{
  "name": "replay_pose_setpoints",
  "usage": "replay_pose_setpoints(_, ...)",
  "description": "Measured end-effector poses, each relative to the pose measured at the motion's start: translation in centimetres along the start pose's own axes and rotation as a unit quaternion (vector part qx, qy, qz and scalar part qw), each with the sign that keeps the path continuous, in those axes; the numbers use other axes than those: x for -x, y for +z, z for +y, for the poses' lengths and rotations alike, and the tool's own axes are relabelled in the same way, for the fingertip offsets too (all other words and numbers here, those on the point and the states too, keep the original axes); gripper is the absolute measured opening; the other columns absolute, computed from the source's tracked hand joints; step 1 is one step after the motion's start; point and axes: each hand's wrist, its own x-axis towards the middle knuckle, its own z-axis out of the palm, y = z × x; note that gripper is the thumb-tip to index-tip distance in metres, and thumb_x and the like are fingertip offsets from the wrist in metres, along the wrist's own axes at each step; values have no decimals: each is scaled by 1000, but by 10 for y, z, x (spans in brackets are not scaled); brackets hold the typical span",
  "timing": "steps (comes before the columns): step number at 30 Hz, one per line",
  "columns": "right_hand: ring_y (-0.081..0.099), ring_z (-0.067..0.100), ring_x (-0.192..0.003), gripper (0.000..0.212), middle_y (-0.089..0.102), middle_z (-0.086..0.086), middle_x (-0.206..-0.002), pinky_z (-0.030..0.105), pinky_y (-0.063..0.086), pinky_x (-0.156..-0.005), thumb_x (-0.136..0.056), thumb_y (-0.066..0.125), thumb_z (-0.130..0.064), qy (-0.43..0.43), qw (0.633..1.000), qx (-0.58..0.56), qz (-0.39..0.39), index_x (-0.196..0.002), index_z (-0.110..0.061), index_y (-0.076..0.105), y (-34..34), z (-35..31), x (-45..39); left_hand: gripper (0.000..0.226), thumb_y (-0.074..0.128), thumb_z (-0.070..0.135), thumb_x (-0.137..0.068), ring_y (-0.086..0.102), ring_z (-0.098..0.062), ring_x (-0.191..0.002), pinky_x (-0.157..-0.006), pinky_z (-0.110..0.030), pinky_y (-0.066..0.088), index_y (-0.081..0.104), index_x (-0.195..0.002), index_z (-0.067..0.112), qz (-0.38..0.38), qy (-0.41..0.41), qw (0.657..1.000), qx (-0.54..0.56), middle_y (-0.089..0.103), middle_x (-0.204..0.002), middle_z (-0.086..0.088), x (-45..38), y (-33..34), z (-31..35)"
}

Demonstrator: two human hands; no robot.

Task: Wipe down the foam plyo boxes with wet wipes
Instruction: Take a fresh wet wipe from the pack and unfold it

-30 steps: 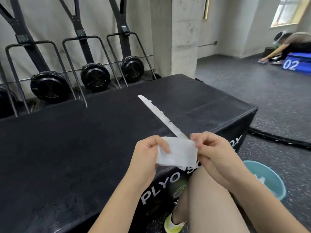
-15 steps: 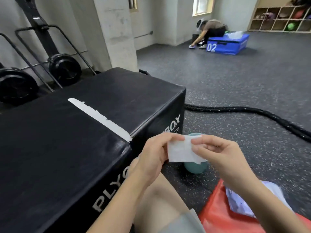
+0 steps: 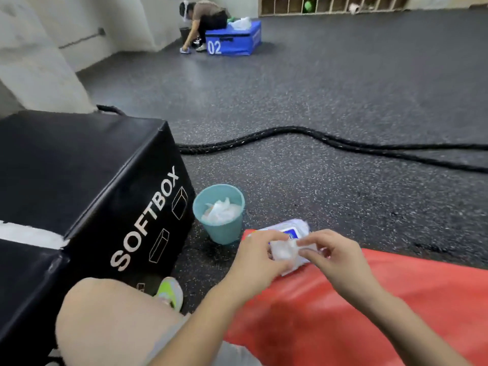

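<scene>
Both hands hold one wet wipe between them: left hand pinches its left side, right hand pinches the right, fingers curled on it. The wipe sits bunched just over the wipe pack, which lies at the far corner of the red box. Black box is to the left, with the teal bin of crumpled wipes on the floor just beside its corner.

Step, by judgement: prepping or balling the wipe, not wiping. Next move calls for either dropping it in the bin or flattening it and pressing it onto a box face.
</scene>
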Motion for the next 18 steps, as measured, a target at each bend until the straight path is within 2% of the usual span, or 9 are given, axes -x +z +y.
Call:
replay_pose_setpoints(2,60,-2,-74,21,64,-23,-76,8,39,-65,-79,83,-10,25,999,37,-5,-88,-28,75,-12,31,20,18,79,18,-79,55,-1,-74,-79,-26,49,76,-96,24,-30,23,996,-85,68,-87,11,-5,32,-3)
replay_pose_setpoints(3,58,-4,-71,18,62,-24,-70,8,38,-64,-81,81,-14,43,998,48,-12,-87,-28,73,-18,43,30,6,75,19,-84,53,-1,-72,-76,-25,46,75,-88,22,-48,29,993,-102,67,-82,9,-8,46,-5)
replay_pose_setpoints(4,58,-4,-67,14,61,-23,-66,10,38,-62,-85,79,-19,70,996,58,-26,-86,-30,70,-24,56,39,5,71,20,-87,52,0,-69,-70,-23,43,74,-83,21,-67,27,992,-107,64,-74,10,-10,59,-7)
replay_pose_setpoints(7,58,4,-65,19,61,-15,-64,22,42,-62,-93,68,-32,137,985,76,-73,-77,-33,57,-40,86,59,10,70,24,-89,51,7,-59,-61,-13,36,77,-89,17,-91,-9,993,-80,58,-60,15,-17,92,-12)
replay_pose_setpoints(10,54,0,-82,28,56,-10,-74,13,38,-72,-95,64,-35,144,980,103,-89,-70,-34,52,-48,107,65,9,72,25,-88,52,4,-61,-63,-11,38,74,-97,23,-104,-39,992,-67,57,-65,14,-24,118,-15)
replay_pose_setpoints(13,58,-2,-73,27,62,-12,-67,16,39,-63,-94,66,-33,189,972,106,-94,-68,-30,56,-52,122,61,12,72,27,-87,54,0,-67,-65,-13,39,70,-98,29,-102,-60,992,-52,60,-71,12,-29,134,-21)
replay_pose_setpoints(16,60,1,-73,20,63,-15,-70,27,44,-65,-91,64,-44,222,955,159,-115,-75,-34,59,-51,133,58,18,68,26,-87,60,-8,-85,-75,-14,45,65,-104,31,-115,-73,988,-75,64,-82,10,-28,139,-28)
replay_pose_setpoints(18,61,6,-89,16,60,-16,-87,30,47,-71,-91,56,-54,241,931,247,-119,-90,-39,60,-47,133,56,21,65,23,-89,65,-11,-88,-83,-23,52,66,-110,26,-105,-68,989,-82,67,-90,8,-27,136,-32)
